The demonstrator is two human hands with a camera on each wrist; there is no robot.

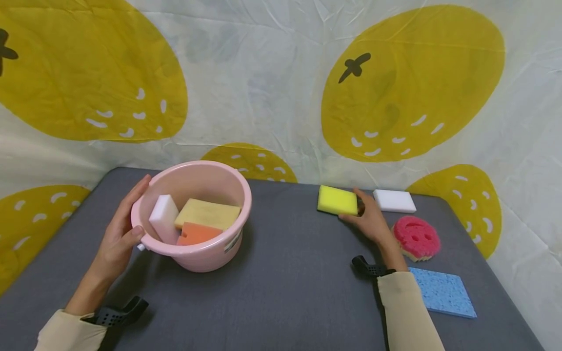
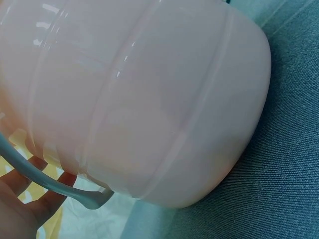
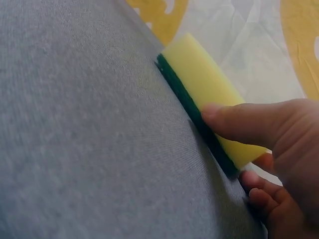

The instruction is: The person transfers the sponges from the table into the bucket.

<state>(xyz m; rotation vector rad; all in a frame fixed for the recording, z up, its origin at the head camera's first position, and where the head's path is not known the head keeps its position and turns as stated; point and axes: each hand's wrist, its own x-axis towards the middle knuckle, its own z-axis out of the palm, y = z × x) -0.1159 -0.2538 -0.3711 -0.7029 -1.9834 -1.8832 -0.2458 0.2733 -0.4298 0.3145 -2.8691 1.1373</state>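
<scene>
Grips the pink bucket (image 1: 202, 258), at left on the table (image 1: 290, 282), with the left hand (image 1: 123, 224), spreading thumb and fingers along the rim. Pinches the yellow sponge (image 1: 337, 200) with the right hand (image 1: 371, 217) at the far side, well right of the bucket; cannot tell whether lifted or resting. Shows three pieces already inside: a white block (image 1: 164, 219) at left, a tan sponge (image 1: 208, 214) farther right, an orange piece (image 1: 199, 234) nearer. Leaves three more out at right: a second white block (image 1: 394, 201) far, a red sponge (image 1: 419, 238) nearer, a blue sponge (image 1: 445, 292) nearest. Looks roughly halfway along, with the yellow sponge not yet in the bucket.
</scene>
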